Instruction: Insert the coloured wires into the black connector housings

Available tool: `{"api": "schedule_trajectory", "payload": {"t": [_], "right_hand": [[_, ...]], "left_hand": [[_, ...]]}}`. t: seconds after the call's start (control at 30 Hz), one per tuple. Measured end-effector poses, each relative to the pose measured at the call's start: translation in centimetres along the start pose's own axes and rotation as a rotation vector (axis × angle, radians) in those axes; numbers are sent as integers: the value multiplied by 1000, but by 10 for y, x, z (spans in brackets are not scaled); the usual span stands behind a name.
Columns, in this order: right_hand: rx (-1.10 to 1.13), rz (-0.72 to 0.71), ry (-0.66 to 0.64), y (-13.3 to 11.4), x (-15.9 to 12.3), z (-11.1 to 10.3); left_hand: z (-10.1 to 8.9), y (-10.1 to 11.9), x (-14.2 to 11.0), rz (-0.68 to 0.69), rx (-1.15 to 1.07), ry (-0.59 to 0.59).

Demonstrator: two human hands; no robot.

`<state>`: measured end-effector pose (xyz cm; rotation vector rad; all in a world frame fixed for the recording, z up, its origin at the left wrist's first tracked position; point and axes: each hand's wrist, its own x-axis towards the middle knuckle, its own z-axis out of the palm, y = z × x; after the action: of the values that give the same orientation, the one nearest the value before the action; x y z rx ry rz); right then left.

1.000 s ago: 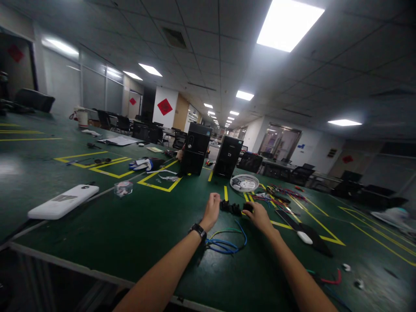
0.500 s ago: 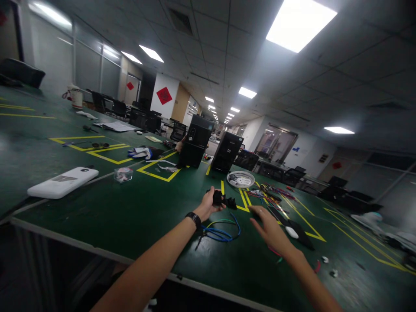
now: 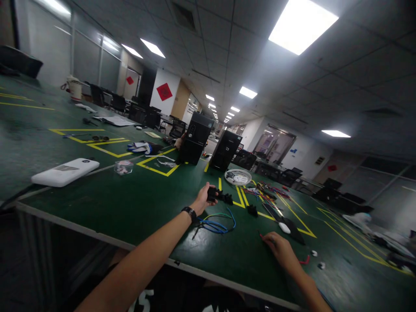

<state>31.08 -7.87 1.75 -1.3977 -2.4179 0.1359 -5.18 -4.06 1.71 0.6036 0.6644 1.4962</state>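
Note:
My left hand [image 3: 202,199], a dark watch on its wrist, is closed around a small black part [image 3: 214,193] held just above the green table [image 3: 136,208]; more black pieces [image 3: 227,199] trail off its right side. Right below it lies a bundle of blue, green and yellow wires [image 3: 216,224]. My right hand [image 3: 277,247] rests low on the table at the near right, fingers curled down onto a red wire [image 3: 304,261]; whether it grips it is unclear. A separate black piece [image 3: 252,211] lies between the hands.
Two black computer towers [image 3: 195,138] stand behind. A white fan grille [image 3: 238,177], coloured cables [image 3: 269,190], a dark pad with a white mouse [image 3: 284,227], a white flat device [image 3: 65,172] and a clear small box [image 3: 123,167] lie about. Yellow tape marks the table.
My left hand has closed on the black part and lifted it slightly. My right hand let go of the black pieces and drew back toward me onto the table by the red wire.

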Motion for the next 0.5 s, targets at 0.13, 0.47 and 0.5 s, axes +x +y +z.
{"api": "schedule_trajectory", "payload": {"t": [0.13, 0.47, 0.5], "right_hand": [[-32, 17, 156, 6, 16, -6], [71, -144, 314, -108, 78, -11], [90, -194, 309, -124, 85, -4]], "left_hand": [[-1, 4, -1, 31, -27, 17], [5, -3, 3, 70, -151, 0], [5, -4, 4, 73, -160, -4]]}}
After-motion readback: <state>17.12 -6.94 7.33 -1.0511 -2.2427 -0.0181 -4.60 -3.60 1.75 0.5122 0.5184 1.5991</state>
